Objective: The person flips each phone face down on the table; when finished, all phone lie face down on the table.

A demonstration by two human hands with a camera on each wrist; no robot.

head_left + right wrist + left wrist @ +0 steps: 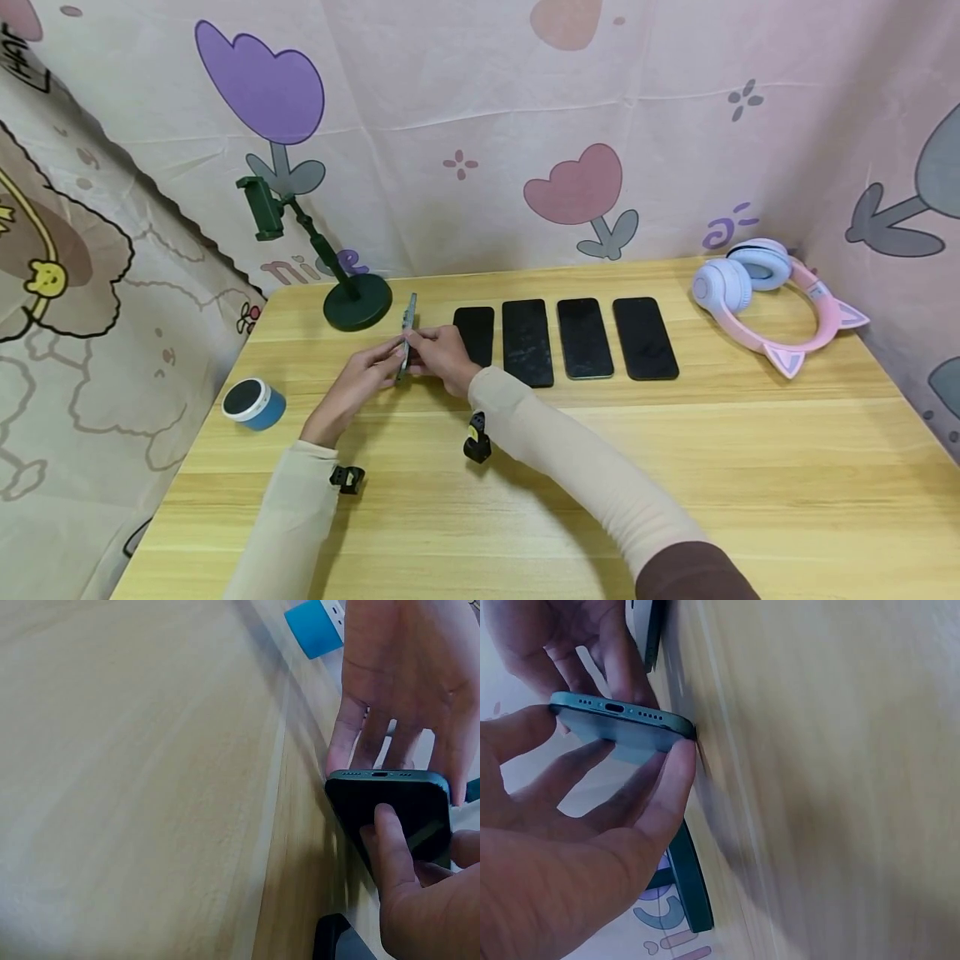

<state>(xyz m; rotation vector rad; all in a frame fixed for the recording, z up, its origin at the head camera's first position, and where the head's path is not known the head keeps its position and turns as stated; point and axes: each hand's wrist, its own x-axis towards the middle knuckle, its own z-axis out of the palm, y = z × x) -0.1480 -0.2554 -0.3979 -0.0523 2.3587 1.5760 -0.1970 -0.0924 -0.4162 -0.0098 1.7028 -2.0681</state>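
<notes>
In the head view the upright phone (pixel 407 337) shows only a thin edge, its faces unreadable, and the fingers of both hands overlap around it. The left wrist view blurs the worktop (pixel 840 780) and cuts off the green stand (pixel 690 889) at the bottom. The right wrist view crops the blue speaker (pixel 319 626) and a second phone (pixel 337 941).

Landmark: phone stand (pixel 352 287). Its round base sits just behind both hands (pixel 405 367), arm leaning up-left; blocks rear-left reach. Right of stand: four dark phones (pixel 570 337) lie in a row, narrow gaps between. Far right of stand: headphones (pixel 772 304). Front-left of stand: blue speaker (pixel 253 403) near edge. Counter (pixel 675 483) bare wood well in front of stand.
</notes>
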